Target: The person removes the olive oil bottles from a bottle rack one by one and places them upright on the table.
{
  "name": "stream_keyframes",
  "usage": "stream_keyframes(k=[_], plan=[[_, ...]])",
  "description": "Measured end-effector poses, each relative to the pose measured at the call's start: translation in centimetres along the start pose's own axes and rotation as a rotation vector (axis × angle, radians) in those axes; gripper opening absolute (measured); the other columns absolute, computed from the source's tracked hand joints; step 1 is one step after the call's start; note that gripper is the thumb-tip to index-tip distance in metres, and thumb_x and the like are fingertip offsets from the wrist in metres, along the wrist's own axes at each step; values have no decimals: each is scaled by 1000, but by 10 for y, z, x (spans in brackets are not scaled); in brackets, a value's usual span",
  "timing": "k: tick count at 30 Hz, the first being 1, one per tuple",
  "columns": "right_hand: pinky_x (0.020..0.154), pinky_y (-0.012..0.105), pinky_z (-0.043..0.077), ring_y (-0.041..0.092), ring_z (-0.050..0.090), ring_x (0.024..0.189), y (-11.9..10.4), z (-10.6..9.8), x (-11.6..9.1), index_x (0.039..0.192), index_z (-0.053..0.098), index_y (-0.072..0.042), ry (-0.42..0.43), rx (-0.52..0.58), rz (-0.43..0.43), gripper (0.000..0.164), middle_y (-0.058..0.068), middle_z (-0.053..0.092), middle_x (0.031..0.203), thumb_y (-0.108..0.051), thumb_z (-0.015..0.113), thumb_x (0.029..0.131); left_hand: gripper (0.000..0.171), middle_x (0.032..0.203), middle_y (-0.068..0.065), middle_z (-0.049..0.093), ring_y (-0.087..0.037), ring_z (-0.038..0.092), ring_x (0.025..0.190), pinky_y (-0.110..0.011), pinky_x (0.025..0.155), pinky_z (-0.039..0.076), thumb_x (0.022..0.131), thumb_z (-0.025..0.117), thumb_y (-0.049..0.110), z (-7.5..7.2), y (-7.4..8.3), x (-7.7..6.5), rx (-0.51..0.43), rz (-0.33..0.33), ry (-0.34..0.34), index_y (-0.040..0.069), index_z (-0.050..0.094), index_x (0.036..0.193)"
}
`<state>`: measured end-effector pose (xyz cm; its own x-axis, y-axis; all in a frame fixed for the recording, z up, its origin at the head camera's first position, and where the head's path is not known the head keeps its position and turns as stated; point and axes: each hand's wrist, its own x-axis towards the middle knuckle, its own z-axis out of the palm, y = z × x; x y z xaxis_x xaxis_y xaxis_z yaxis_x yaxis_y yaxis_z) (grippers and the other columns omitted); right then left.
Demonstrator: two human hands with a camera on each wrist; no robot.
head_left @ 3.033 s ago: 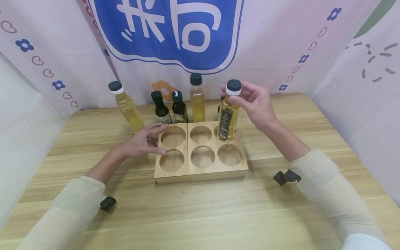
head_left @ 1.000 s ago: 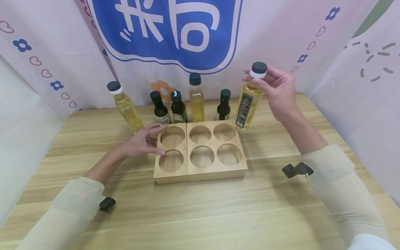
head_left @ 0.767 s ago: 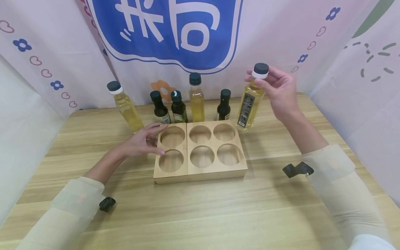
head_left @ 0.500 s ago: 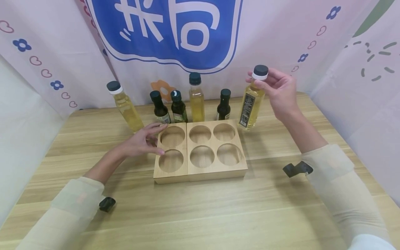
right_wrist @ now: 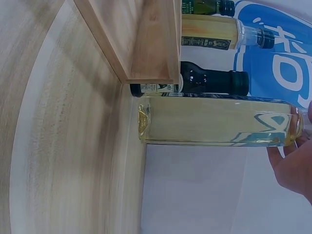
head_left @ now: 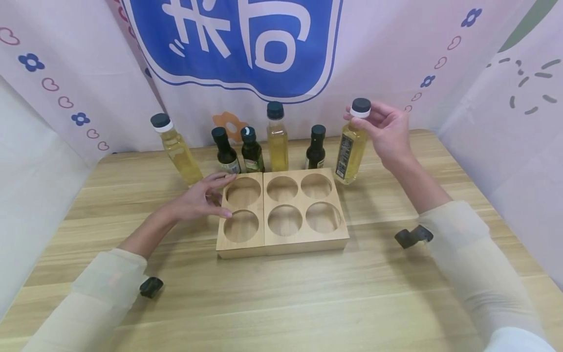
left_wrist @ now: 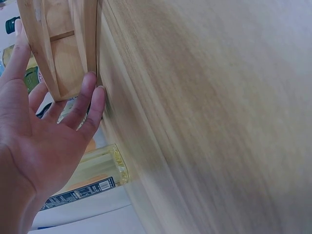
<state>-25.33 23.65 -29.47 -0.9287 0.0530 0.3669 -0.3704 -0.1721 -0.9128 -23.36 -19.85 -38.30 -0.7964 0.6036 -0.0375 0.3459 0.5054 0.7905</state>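
Observation:
My right hand [head_left: 387, 132] pinches a tall clear bottle of yellow oil [head_left: 352, 151] by its neck, just under the white collar and black cap. It hangs slightly tilted beside the back right corner of a wooden bottle rack [head_left: 303, 247], its base close over the table. In the right wrist view the bottle [right_wrist: 214, 122] crosses the frame, with a small dark bottle [right_wrist: 212, 80] behind it. My left hand [head_left: 198, 198] rests against the rack's left end, thumb and fingers spread. The left wrist view shows its fingertips [left_wrist: 89, 80] on the rack's edge. All the rack's round holes are vacant.
Behind the rack stand two small dark bottles [head_left: 226, 154], a yellow oil bottle [head_left: 278, 149] and another dark bottle [head_left: 315, 151]. A tall oil bottle [head_left: 181, 156] stands back left. A printed cloth [head_left: 374, 54] hangs behind the wood-grain table [head_left: 281, 303].
My right hand has carried the oil bottle from over the rack's back right hole to the rack's right side, uncovering the dark bottle. Lately it sank slightly. The left hand stayed put.

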Motion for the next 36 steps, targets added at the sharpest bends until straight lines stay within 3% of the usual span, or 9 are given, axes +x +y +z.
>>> stream_keyframes(k=[10,23,29,36], plan=[[106,33,53,16,78,93,11,-1,5,118,73,0,15,-39,11,32,16,76,112,12,75,88,97,168,-30,11,-29,67,104,-29,83,59,84,88,13,0,-1,0,-7,-1,-2,2,30,161],[92,26,59,13,78,90,22,1,9,119,72,3,55,-88,50,36,16,76,108,15,77,85,97,168,-31,12,-33,67,107,-35,87,60,84,88,13,0,0,0,2,0,2,2,31,161],[93,26,59,17,77,95,25,1,11,123,70,4,77,-107,67,41,12,78,106,14,77,85,97,168,-30,12,-30,65,104,-39,88,60,84,89,14,0,-1,0,14,0,7,1,31,161],[98,28,57,13,77,93,26,1,15,125,70,2,111,-112,81,43,12,77,108,11,79,84,97,168,-30,11,-31,64,106,-38,88,59,84,88,14,0,-1,1,4,-4,4,2,31,161]])
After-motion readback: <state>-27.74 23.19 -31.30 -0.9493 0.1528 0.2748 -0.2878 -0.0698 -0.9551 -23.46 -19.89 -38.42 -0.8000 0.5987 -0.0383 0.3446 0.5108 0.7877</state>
